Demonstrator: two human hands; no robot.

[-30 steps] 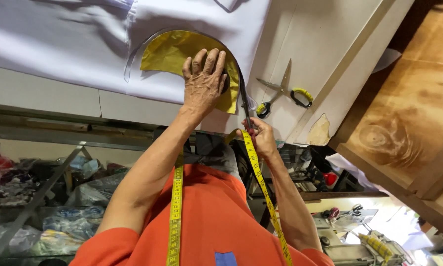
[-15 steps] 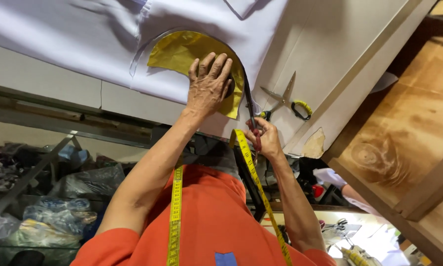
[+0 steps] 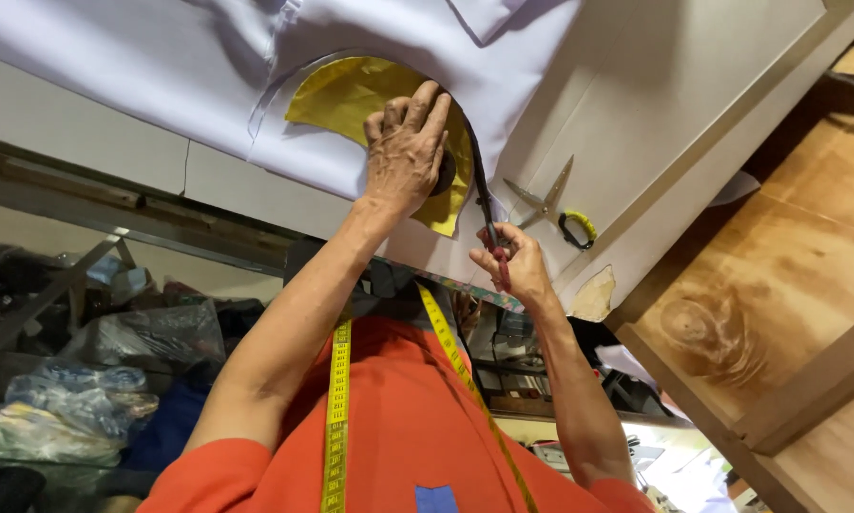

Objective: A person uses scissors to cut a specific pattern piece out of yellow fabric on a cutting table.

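Both as before: left hand (image 3: 406, 152) flat on yellow pattern (image 3: 351, 95), right hand (image 3: 508, 261) gripping marker (image 3: 499, 261).

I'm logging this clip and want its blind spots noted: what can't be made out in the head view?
- Yellow pattern piece: its middle is covered by the left hand.
- Dark object under the left palm: mostly hidden, kind unclear.
- Tool in the right hand: the fingers hide the grip; type uncertain.
- White cloth: cut off by the top edge.
- Scissors: small, detail unclear.
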